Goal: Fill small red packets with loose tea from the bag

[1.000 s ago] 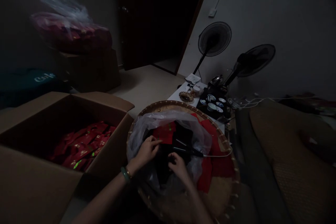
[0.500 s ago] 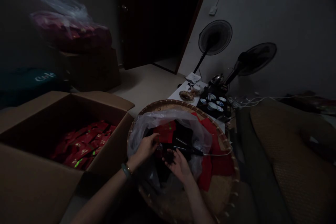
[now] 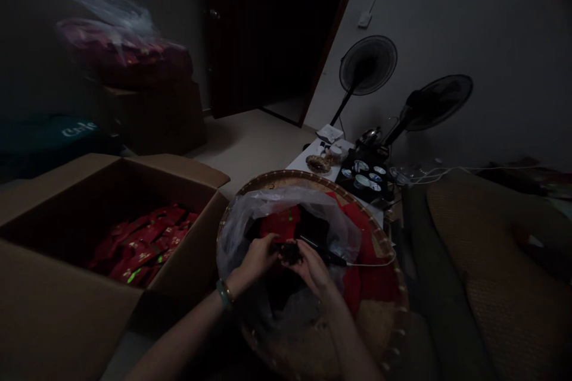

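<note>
Over a round woven bamboo tray, both hands meet above a clear plastic bag. My right hand holds a small dark clump in curled fingers; its kind is too dark to tell. My left hand, with a bangle at the wrist, is closed at the clump's left side, and what its fingertips pinch is hidden. Behind the right fingers lies a black device with a white cord, partly covered. A red packet and dark material show inside the bag. More red packets lie on the tray's right side.
To the left stands an open cardboard box with many red packets. Beyond the tray, a low table bears a black tray of small cups. Two fans stand behind. A woven mat lies at right.
My two hands have come together. The right fingers have curled up around the dark clump, and the left hand has moved slightly right and down to it.
</note>
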`<act>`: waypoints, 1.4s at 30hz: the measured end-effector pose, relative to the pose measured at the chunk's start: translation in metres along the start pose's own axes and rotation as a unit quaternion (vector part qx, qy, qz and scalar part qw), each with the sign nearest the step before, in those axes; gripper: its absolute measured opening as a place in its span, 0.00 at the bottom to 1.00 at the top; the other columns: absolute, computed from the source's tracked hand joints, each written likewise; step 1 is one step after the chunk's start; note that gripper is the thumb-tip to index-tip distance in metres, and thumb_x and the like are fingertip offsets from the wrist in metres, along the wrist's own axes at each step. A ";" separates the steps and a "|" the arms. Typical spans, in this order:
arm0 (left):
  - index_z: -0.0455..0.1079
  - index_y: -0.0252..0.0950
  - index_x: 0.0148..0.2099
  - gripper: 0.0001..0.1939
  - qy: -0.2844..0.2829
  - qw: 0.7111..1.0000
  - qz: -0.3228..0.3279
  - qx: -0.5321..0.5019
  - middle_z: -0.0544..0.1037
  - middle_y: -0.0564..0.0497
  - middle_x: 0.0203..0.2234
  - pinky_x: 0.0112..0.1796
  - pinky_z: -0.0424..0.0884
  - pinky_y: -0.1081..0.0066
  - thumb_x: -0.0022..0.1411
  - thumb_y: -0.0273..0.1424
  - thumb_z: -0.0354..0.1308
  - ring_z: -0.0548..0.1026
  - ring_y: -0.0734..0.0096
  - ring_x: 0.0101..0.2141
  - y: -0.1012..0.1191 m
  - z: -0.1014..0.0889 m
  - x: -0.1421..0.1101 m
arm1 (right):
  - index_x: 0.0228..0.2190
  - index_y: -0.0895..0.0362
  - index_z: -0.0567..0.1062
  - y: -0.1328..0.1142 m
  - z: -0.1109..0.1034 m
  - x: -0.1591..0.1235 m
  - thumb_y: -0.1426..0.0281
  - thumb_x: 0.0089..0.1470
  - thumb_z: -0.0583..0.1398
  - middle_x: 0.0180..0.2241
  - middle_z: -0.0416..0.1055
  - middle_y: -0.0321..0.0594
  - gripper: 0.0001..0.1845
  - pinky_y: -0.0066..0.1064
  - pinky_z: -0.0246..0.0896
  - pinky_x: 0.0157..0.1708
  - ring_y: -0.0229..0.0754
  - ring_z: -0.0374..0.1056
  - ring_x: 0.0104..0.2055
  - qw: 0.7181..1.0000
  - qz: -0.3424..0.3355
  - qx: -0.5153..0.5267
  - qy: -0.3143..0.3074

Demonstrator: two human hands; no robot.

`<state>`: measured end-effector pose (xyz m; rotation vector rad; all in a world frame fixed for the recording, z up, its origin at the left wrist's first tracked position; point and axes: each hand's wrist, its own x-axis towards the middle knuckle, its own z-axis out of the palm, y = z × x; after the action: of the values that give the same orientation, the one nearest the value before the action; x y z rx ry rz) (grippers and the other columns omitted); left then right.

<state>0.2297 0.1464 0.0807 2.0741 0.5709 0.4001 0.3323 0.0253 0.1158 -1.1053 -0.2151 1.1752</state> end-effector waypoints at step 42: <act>0.58 0.36 0.53 0.30 0.046 0.995 0.049 -0.068 0.67 0.48 0.40 0.32 0.67 0.72 0.45 0.16 0.50 0.68 0.75 0.30 -0.006 0.014 -0.009 | 0.38 0.57 0.67 0.007 -0.002 0.017 0.82 0.39 0.56 0.34 0.68 0.40 0.21 0.33 0.61 0.37 0.43 0.67 0.37 0.757 -0.173 -0.629 0.038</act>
<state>0.2280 0.1347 0.0678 1.9654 0.4828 0.5777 0.3370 0.0372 0.1031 -2.1418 -1.2254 0.5281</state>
